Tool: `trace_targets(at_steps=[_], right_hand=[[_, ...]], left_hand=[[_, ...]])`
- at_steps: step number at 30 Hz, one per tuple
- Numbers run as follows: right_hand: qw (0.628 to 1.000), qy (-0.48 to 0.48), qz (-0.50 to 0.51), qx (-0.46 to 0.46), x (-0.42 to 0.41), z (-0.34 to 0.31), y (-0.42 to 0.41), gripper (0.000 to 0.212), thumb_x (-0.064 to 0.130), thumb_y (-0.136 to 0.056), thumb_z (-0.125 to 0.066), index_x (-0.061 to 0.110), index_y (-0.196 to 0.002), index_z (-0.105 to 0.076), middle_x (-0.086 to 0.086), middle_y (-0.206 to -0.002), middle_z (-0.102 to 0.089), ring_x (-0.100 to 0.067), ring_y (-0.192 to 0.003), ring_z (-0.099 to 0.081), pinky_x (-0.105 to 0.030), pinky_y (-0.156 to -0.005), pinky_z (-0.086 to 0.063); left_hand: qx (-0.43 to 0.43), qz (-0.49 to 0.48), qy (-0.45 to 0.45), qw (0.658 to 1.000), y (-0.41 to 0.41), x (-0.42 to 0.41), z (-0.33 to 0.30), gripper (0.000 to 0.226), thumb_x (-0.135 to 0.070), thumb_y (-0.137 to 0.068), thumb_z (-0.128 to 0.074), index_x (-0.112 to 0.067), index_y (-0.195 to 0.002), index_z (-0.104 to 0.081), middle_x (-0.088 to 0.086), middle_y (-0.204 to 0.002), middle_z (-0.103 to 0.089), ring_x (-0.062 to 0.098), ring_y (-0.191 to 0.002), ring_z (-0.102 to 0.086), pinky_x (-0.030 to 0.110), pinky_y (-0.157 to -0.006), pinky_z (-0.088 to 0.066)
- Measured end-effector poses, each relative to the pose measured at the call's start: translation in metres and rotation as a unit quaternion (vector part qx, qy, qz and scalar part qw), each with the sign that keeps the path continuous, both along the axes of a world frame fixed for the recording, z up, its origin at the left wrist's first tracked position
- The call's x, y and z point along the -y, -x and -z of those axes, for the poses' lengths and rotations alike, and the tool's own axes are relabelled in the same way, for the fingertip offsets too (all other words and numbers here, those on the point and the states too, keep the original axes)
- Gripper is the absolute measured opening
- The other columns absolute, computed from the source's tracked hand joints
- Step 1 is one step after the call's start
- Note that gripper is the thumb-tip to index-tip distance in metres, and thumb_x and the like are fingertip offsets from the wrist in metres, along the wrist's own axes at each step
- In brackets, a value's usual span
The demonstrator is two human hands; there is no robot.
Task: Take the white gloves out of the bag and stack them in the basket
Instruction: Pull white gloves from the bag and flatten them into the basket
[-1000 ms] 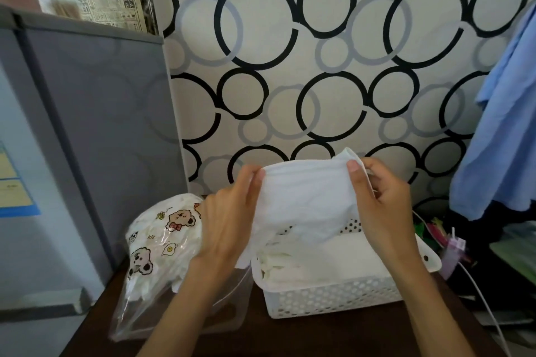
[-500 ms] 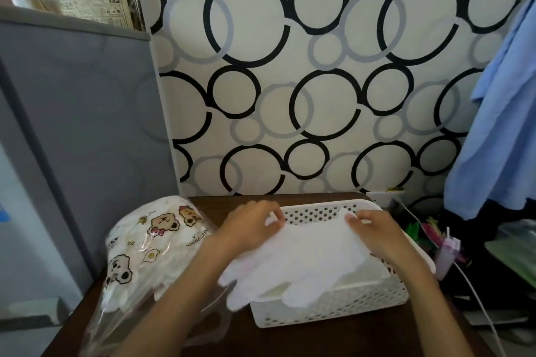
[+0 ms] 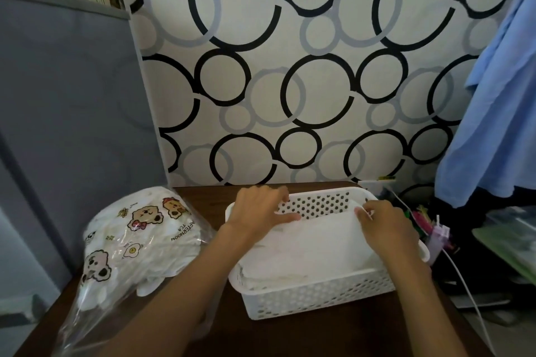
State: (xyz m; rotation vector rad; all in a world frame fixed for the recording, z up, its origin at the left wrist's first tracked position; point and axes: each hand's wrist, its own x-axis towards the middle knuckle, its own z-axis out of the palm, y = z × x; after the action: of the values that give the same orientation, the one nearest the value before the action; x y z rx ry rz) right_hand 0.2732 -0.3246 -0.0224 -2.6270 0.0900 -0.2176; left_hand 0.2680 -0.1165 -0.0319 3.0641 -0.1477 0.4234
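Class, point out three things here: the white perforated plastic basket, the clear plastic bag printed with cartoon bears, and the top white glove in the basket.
White perforated plastic basket (image 3: 316, 298), head view: front wall.
Clear bear-print plastic bag (image 3: 136, 238), head view: printed side.
Top white glove (image 3: 316, 243), head view: its flat middle.

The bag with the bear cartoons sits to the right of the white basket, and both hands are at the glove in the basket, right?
Not quite. The head view shows the bag to the left of the white basket, not the right. Both the left hand and right hand are indeed at the glove in the basket.
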Motion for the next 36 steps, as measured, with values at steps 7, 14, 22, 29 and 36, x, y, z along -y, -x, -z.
trace_targets(at_steps=[7,14,22,29,36], right_hand=[[0.997,-0.041,-0.02,0.059,0.001,-0.005,-0.001,0.039,0.034,-0.09,-0.061,0.016,-0.124,-0.054,-0.01,-0.122,-0.058,-0.028,-0.11,-0.055,-0.034,-0.082,-0.045],[0.943,0.076,-0.228,-0.231,-0.006,0.004,0.008,0.049,0.028,-0.085,-0.066,0.034,-0.13,-0.048,-0.004,-0.143,-0.038,-0.022,-0.126,-0.041,-0.037,-0.106,-0.034],[0.926,0.124,-0.245,-0.261,-0.019,0.006,0.017,0.056,0.038,-0.088,-0.061,0.031,-0.139,-0.04,-0.002,-0.148,-0.033,-0.021,-0.132,-0.038,-0.035,-0.109,-0.032],[0.934,0.124,-0.215,-0.256,-0.008,0.013,0.001,0.056,0.031,-0.085,-0.065,0.029,-0.137,-0.042,-0.002,-0.145,-0.037,-0.021,-0.13,-0.039,-0.035,-0.108,-0.033],[0.961,0.1,-0.208,-0.156,-0.012,0.002,0.008,0.041,0.033,-0.093,-0.055,0.027,-0.132,-0.047,0.002,-0.14,-0.045,-0.018,-0.126,-0.045,-0.029,-0.101,-0.036]], left_hand=[[-0.073,-0.008,0.067,0.995,0.047,-0.001,-0.024,0.039,-0.049,-0.093,-0.053,-0.033,-0.128,-0.052,-0.008,-0.134,-0.053,0.015,-0.122,-0.049,0.034,-0.094,-0.04],[-0.378,-0.003,-0.099,0.921,0.055,0.015,0.01,0.082,-0.067,-0.092,-0.026,-0.026,-0.152,0.012,0.0,-0.16,0.014,0.025,-0.148,0.004,0.047,-0.118,-0.005],[-0.302,0.043,-0.039,0.951,0.056,0.0,-0.005,0.081,-0.06,-0.089,-0.05,-0.027,-0.152,-0.013,-0.003,-0.161,-0.007,0.02,-0.147,-0.008,0.042,-0.118,-0.009],[-0.263,0.029,-0.034,0.964,0.084,-0.009,-0.017,0.032,-0.04,-0.098,-0.044,-0.027,-0.118,-0.065,0.001,-0.122,-0.063,0.025,-0.117,-0.047,0.041,-0.107,-0.03],[-0.196,0.054,0.148,0.968,0.112,-0.032,-0.04,0.021,-0.029,-0.096,-0.053,-0.031,-0.112,-0.067,-0.014,-0.121,-0.063,0.005,-0.113,-0.054,0.031,-0.099,-0.043]])
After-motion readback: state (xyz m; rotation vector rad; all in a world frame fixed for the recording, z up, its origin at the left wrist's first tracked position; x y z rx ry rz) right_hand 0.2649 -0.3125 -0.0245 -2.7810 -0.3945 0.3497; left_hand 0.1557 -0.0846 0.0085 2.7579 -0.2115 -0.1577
